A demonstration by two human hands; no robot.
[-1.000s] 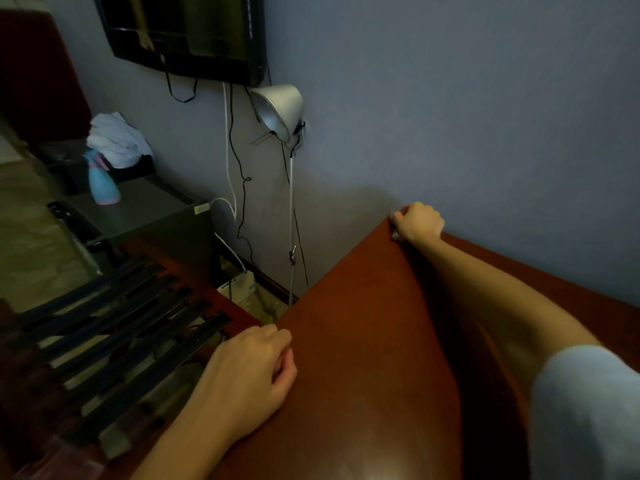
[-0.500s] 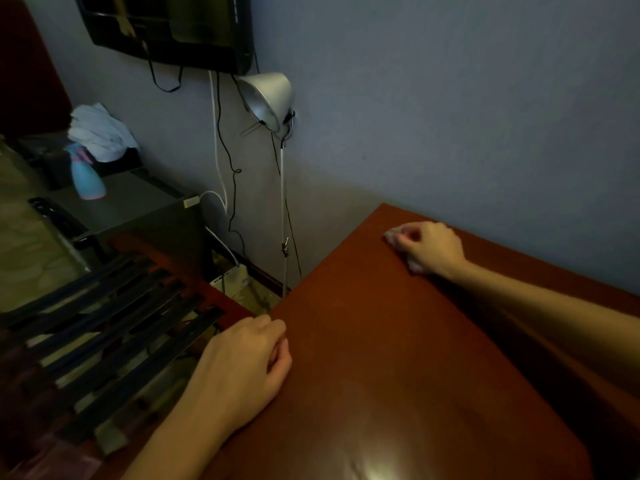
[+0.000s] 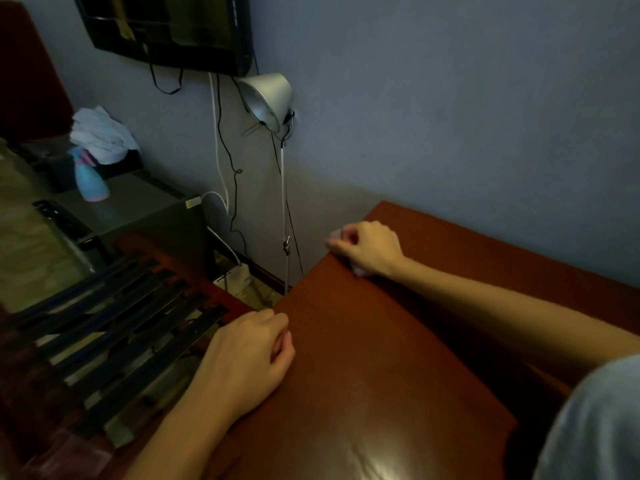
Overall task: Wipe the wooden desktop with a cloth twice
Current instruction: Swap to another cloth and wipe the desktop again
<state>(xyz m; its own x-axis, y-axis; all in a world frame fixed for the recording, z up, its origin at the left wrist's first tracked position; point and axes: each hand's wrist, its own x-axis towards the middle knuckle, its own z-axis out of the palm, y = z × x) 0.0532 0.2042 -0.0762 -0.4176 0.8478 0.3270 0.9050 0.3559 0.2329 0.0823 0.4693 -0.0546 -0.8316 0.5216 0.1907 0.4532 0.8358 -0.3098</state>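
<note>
The reddish-brown wooden desktop (image 3: 374, 341) fills the lower right of the head view. My right hand (image 3: 370, 249) grips a small pale cloth (image 3: 335, 241) at the desk's left edge, a little short of the far corner; only bits of cloth peek out at the fingertips and under the wrist. My left hand (image 3: 247, 355) rests on the near left edge of the desk with its fingers loosely curled and nothing in it.
A silver clip lamp (image 3: 268, 97) on a thin pole stands beside the desk's left edge, with cables down the wall. A dark slatted rack (image 3: 104, 327) lies left of the desk. Farther left stands a grey cabinet (image 3: 138, 206) with a blue spray bottle (image 3: 88, 180) and white towels (image 3: 102, 135).
My right hand has slid with the cloth from the far corner back along the left edge toward me. My left hand has stayed put.
</note>
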